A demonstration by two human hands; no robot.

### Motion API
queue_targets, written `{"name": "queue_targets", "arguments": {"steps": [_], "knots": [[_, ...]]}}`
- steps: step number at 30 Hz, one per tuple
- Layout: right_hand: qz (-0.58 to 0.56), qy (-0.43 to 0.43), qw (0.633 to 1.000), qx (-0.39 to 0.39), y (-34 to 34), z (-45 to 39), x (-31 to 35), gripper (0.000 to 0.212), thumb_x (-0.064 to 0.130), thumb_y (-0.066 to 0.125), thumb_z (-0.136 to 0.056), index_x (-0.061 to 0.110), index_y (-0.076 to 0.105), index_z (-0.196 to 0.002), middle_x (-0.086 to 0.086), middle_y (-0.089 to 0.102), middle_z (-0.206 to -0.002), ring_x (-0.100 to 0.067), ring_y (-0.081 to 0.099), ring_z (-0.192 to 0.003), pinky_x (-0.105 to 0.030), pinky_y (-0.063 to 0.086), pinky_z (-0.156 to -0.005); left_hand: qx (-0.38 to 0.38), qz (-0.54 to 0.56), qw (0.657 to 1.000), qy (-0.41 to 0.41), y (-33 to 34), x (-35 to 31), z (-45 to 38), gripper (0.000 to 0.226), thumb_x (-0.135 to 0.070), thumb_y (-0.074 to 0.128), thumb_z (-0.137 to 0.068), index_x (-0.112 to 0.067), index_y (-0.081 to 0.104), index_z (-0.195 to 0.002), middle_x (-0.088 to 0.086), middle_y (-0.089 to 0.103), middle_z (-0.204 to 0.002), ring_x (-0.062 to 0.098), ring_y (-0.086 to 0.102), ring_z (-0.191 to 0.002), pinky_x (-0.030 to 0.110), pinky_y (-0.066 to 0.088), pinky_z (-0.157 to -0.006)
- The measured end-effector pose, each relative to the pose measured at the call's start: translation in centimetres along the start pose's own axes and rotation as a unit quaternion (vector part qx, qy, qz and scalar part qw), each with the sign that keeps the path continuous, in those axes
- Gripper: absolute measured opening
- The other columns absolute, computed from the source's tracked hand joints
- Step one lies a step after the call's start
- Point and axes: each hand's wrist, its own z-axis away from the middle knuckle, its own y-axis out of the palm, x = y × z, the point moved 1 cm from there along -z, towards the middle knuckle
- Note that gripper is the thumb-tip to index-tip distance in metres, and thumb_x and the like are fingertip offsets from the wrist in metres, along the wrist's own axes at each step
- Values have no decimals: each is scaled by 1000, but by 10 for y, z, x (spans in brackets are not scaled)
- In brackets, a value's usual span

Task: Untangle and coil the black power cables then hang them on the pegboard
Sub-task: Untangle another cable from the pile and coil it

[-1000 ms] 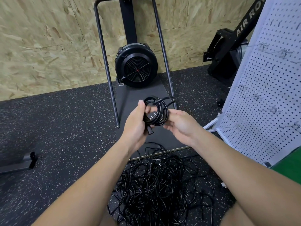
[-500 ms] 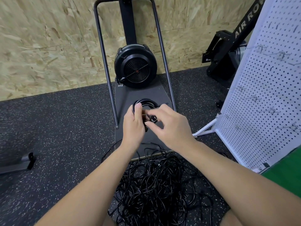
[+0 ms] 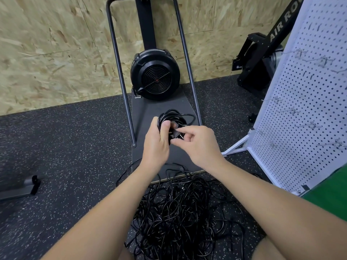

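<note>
My left hand [image 3: 156, 141] grips a small coil of black power cable [image 3: 171, 116], held up in front of me, thumb across the loops. My right hand [image 3: 197, 142] pinches the cable's black plug end [image 3: 176, 132] right against the coil. Below my forearms a big tangled heap of black cables [image 3: 184, 218] lies on the floor. The white pegboard [image 3: 308, 102] stands at the right, carrying several metal hooks [image 3: 326, 61]; no cable hangs on the part I see.
A black fan-wheel exercise machine [image 3: 155, 75] with a grey tube frame and flat base plate [image 3: 150, 111] stands straight ahead against the chipboard wall. Another black machine [image 3: 261, 59] sits at the back right. A grey foot [image 3: 24, 187] lies on the speckled floor, left.
My right hand has come from beside the coil to its front and taken the plug end between its fingertips. The left hand keeps the coil, raised slightly.
</note>
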Motion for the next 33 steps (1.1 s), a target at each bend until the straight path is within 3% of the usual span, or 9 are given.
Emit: {"name": "queue_targets", "arguments": {"steps": [5, 9, 14, 19, 23, 26, 28, 30, 33], "knots": [[-77, -30, 997, -5, 1, 9, 17, 6, 32, 82, -95, 27, 85, -93, 2, 60, -63, -5, 45, -58, -32, 45, -62, -31, -74, 997, -10, 4, 20, -11, 23, -21, 42, -118, -5, 54, -106, -39, 58, -99, -10, 59, -89, 25, 45, -79], [-62, -25, 984, 163, -1, 17, 17, 13, 27, 78, -96, 20, 77, -85, -6, 65, -68, -8, 47, -57, -31, 43, -61, -99, 61, 984, -136, -8, 32, -23, 40, -44, 41, -112, -20, 73, -114, -8, 80, -114, 13, 75, -109, 49, 57, -106], [10, -35, 917, 396, -6, 25, 20, 30, 25, 70, -103, 4, 65, -82, -8, 72, -72, -18, 67, -60, -39, 56, -65, -163, 305, 909, -233, -15, 33, -34, 43, -34, 39, -118, 1, 61, -130, 13, 81, -119, 20, 70, -69, 31, 54, -55], [65, -48, 876, 475, -3, 24, 14, 32, 28, 69, -104, 14, 69, -76, 0, 76, -75, -20, 72, -70, -39, 59, -72, -160, 350, 887, -256, -14, 26, -34, 31, -36, 37, -119, -15, 60, -115, 23, 79, -122, 33, 68, -87, 25, 45, -49], [179, -103, 884, 419, -8, 21, -7, 36, 37, 73, -99, 15, 62, -72, 1, 59, -88, -22, 57, -75, -41, 52, -73, -135, 381, 869, -284, -12, 29, -29, 36, -37, 36, -120, -8, 56, -131, 23, 78, -124, 36, 72, -101, 27, 49, -54], [263, -99, 907, 313, -8, 14, -24, 31, 32, 67, -90, 14, 53, -70, -1, 59, -76, -30, 58, -75, -50, 56, -71, -97, 442, 826, -336, -8, 16, -21, 39, -36, 34, -122, -6, 50, -103, 26, 80, -107, 41, 80, -97, 39, 56, -97], [273, -48, 932, 233, -5, 9, -28, 15, 31, 63, -85, 18, 66, -79, -1, 64, -67, -32, 61, -71, -47, 59, -68, -64, 467, 808, -355, -2, 2, -15, 42, -37, 32, -122, -13, 45, -90, 20, 80, -89, 44, 80, -104, 50, 44, -123], [213, 21, 962, 172, -3, 4, -29, 22, 24, 65, -86, 25, 83, -100, 0, 74, -72, -31, 70, -72, -40, 62, -69, -17, 451, 822, -348, 2, -4, -11, 46, -42, 28, -122, -17, 45, -87, 21, 81, -101, 39, 77, -118, 48, 39, -127], [-38, 162, 975, 147, 0, -2, -24, 40, -3, 61, -99, 12, 77, -132, -9, 82, -80, -26, 81, -73, -36, 67, -69, 71, 455, 826, -326, 3, -5, -7, 48, -50, 26, -120, -21, 45, -87, 32, 71, -135, 26, 73, -121, 45, 50, -119]]}}
